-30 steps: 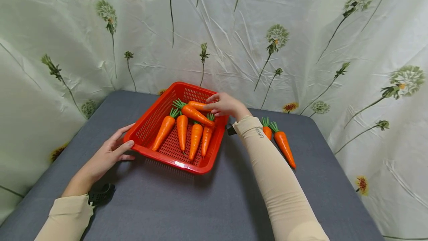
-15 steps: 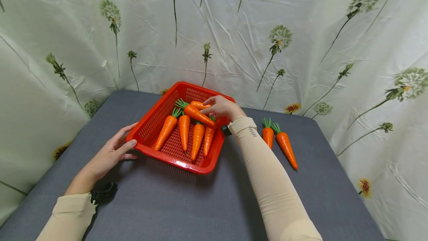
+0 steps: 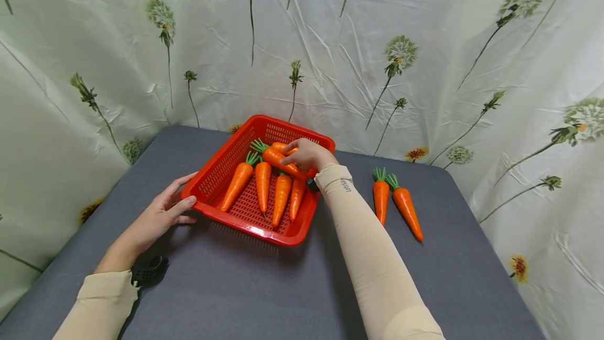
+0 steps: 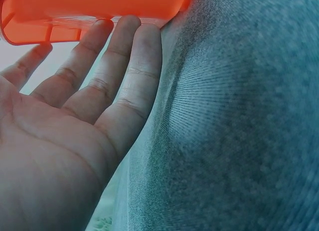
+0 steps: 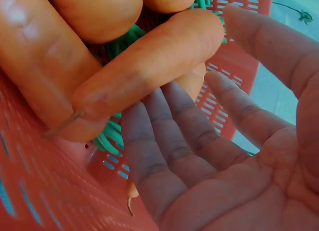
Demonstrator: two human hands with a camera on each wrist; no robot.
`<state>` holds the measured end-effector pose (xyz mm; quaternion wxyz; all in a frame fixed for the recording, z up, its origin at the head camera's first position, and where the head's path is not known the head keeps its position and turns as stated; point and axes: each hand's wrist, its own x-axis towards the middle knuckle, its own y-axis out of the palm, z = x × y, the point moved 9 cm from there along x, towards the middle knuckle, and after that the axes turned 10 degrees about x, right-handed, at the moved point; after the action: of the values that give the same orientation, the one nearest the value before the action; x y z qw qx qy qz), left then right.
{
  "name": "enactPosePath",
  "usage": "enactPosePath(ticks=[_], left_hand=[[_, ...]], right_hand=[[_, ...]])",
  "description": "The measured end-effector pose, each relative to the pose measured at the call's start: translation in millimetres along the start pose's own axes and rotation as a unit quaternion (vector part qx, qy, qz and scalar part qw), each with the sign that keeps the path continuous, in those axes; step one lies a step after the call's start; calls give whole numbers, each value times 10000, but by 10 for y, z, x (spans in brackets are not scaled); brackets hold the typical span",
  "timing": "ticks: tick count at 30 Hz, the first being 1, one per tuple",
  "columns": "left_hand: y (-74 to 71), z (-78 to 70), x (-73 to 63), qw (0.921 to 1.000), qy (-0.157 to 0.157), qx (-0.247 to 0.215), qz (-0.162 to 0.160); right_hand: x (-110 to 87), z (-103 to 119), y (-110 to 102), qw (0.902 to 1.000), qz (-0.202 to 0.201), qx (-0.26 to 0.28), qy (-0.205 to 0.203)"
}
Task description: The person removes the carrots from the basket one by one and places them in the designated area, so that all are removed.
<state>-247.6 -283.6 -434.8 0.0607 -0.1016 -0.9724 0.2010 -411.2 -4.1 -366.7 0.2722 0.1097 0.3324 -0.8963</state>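
A red plastic basket (image 3: 257, 231) with perforated walls holds several orange carrots with green tops. My left hand (image 3: 160, 219) touches the basket's near left corner with extended fingers; the left wrist view shows the fingertips against its side (image 4: 99, 4). Over the basket's right part, my right hand (image 3: 309, 153) reaches down among the carrots. One carrot (image 3: 276, 157) lies slantwise on top of the others. In the right wrist view, extended fingers (image 5: 187, 116) are right at the underside of a carrot (image 5: 154, 61), with the thumb apart from them.
Two carrots lie on the grey tabletop (image 3: 264, 298) right of the basket: one (image 3: 408, 214) in full view, the other (image 3: 380, 198) partly behind the right sleeve (image 3: 368, 251). A white curtain (image 3: 330, 83) printed with dandelions hangs behind and beside the table.
My right hand has moved slightly down and left over the carrots. More of the two carrots on the table shows beside the sleeve. The left hand stays at the basket corner.
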Motion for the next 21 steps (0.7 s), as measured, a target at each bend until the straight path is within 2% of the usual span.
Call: enactPosePath(ticks=[6,21], left_hand=[[-2,1,-1,10000,-13,32,-8],[-2,-24,0,10000,-8,-38,24]], right_hand=[[68,-26,48,9995,23,-280,135],[64,-9,205,9960,242,-769,387]])
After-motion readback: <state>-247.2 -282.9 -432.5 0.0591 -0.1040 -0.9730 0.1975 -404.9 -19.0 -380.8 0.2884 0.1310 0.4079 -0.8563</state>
